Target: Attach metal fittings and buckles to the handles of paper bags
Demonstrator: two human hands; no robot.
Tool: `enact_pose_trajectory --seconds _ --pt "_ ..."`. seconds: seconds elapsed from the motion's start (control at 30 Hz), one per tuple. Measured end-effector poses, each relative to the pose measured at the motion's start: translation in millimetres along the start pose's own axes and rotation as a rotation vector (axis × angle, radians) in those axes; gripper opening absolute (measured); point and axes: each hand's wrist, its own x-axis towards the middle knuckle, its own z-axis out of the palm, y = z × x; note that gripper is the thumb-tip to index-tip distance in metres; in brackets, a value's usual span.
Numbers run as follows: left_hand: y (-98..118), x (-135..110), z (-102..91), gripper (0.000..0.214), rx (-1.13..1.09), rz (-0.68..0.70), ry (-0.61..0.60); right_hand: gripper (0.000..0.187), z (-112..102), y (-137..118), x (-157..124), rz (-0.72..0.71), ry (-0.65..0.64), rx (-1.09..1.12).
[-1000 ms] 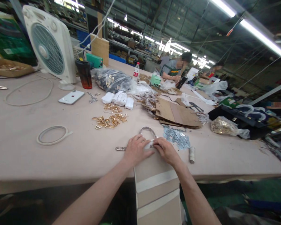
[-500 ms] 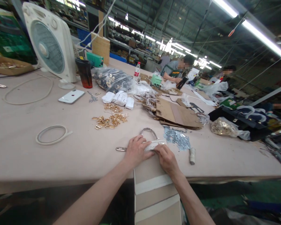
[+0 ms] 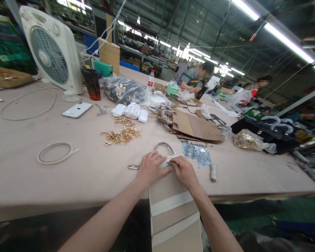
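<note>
L hand [image 3: 152,170], R hand [image 3: 183,172] on striped bag [image 3: 173,213], chain handle [image 3: 164,146] beyond

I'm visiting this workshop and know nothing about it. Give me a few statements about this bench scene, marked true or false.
The left hand and right hand rest on a tan panel with white bands. True.
A curved metal chain lies just beyond the hands. True.
The white phone stands upright. False: it lies flat on the table.
The gold fittings sit inside a cardboard box. False: they lie loose on the table.
A co-worker sits farther along the table. True.
</note>
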Motion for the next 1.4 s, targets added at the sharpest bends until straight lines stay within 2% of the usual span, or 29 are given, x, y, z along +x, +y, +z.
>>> enact_pose_trajectory --seconds 0.53,0.7,0.83,0.93,1.0,1.07,1.17,1.23,1.4 --pt "1.5 0.4 0.0 0.044 -0.012 -0.011 -0.003 0.019 -0.4 0.9 15.2 0.082 -0.084 -0.104" --pt "1.4 1.2 0.8 0.046 -0.006 0.002 -0.001 0.031 -0.6 -5.6 6.9 0.129 -0.017 0.010" --pt "-0.6 4.5 2.6 0.044 0.032 0.036 0.001 0.032 -4.4 -4.8 -15.1 0.112 0.172 0.145" --pt "-3.1 7.0 4.2 0.045 0.054 0.055 -0.012 0.027 -8.3 13.0 -36.1 0.205 0.442 0.179" --pt "-4.1 7.4 5.0 0.044 0.068 0.055 -0.021 0.031 -12.4 34.5 -47.7 0.320 0.630 0.189" --pt "-4.4 7.3 5.4 0.045 0.077 0.052 -0.028 0.035 -17.0 59.9 -55.3 0.412 0.749 0.199" --pt "-4.7 7.3 5.7 0.044 0.079 0.057 -0.028 0.040 -21.9 94.1 -60.4 0.465 0.790 0.206" --pt "-5.0 7.7 5.8 0.044 0.074 0.063 -0.026 0.042 -22.9 109.2 -61.7 0.499 0.779 0.128" --pt "-4.8 9.0 4.4 0.045 0.076 0.066 -0.043 0.032 -22.4 124.3 -62.6 0.551 0.735 -0.101"
